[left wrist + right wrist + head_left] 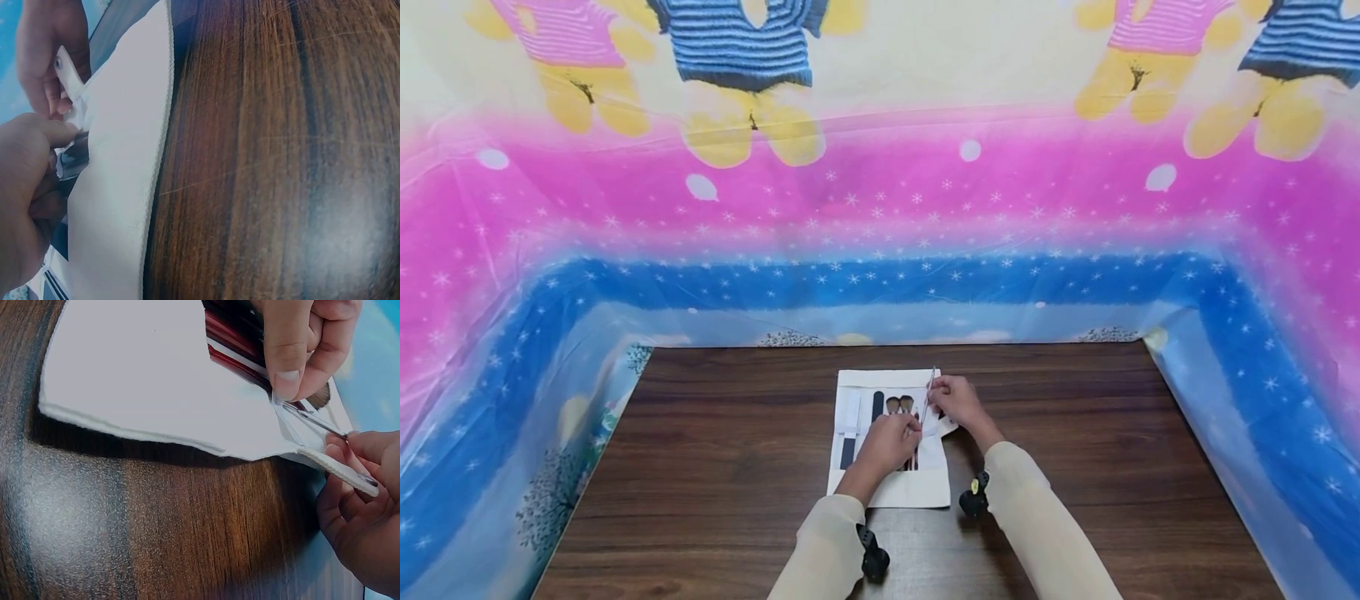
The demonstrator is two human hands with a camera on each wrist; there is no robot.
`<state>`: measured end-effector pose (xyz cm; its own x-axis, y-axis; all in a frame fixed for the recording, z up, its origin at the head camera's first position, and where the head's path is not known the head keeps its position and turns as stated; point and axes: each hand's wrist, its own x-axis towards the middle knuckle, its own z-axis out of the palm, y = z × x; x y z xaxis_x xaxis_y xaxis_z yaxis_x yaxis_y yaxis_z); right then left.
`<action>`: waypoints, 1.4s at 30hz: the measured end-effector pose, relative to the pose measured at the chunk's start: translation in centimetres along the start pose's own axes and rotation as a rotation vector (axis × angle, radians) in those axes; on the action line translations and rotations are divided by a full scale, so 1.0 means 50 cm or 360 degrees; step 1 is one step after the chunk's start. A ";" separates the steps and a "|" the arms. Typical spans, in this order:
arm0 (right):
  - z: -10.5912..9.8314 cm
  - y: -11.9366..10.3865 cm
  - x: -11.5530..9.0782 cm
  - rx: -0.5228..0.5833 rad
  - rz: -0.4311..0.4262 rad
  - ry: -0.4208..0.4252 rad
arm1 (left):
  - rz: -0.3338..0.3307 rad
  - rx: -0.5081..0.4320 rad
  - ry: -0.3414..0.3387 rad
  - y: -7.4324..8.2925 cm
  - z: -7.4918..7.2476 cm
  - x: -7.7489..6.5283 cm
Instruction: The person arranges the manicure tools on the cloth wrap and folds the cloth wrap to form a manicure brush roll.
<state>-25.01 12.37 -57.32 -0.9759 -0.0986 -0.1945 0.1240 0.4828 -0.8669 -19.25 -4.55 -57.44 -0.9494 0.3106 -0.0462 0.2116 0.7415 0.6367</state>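
A white fabric roll-up case [891,493] lies unfolded, with makeup brushes [892,405] and a dark flat strip [877,403] in its pockets. My left hand [889,442] reaches over its lower half; in the right wrist view its thumb and fingers pinch the clear edge of a pocket [279,403]. At the case's right side, my right hand [957,400] pinches a slim metal tool [325,424], whose other end is at that pocket beside the left thumb. The tool's exact kind is unclear. Under the right fingers sticks out the case's snap tab [344,470].
The dark brown wooden table [722,442] extends around the case. A printed cloth [880,283] in blue and pink hangs behind it and along the sides. Black wrist cameras [874,557] sit under both cream sleeves [1037,508].
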 end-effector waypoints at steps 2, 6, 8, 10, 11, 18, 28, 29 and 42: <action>0.003 0.005 -0.003 -0.0015 0.0015 -0.0016 | 0.0001 -0.0008 -0.0012 -0.002 0.002 -0.006; 0.009 0.010 -0.008 -0.0021 0.0011 -0.0028 | 0.0008 0.0000 -0.0033 -0.005 0.005 -0.011; 0.009 0.009 -0.006 -0.0023 -0.0006 -0.0021 | 0.0009 0.0006 -0.0026 -0.005 0.004 -0.008; 0.006 0.004 -0.003 -0.0030 -0.0025 -0.0015 | 0.0012 0.0004 -0.0027 -0.004 0.000 -0.002; 0.003 0.001 0.001 -0.0041 -0.0035 -0.0016 | 0.0008 0.0006 -0.0030 -0.002 -0.002 0.002; -0.028 -0.026 0.019 -0.0174 -0.0020 -0.0137 | 0.0015 0.0000 -0.0055 0.009 -0.020 0.034; -0.014 -0.018 0.014 0.0051 0.0105 -0.0271 | -0.0020 0.0003 -0.0089 0.003 -0.016 0.021; -0.015 -0.019 0.016 0.0084 0.0115 -0.0269 | -0.0022 0.0001 -0.0090 0.004 -0.017 0.022; -0.023 -0.018 0.013 0.0490 0.0165 -0.0019 | -0.0051 -0.0025 -0.0105 0.002 -0.014 0.022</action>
<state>-25.98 12.87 -56.14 -0.9533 -0.0735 -0.2930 0.2731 0.2051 -0.9399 -20.43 -4.57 -56.89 -0.9382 0.3258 -0.1170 0.1773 0.7424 0.6461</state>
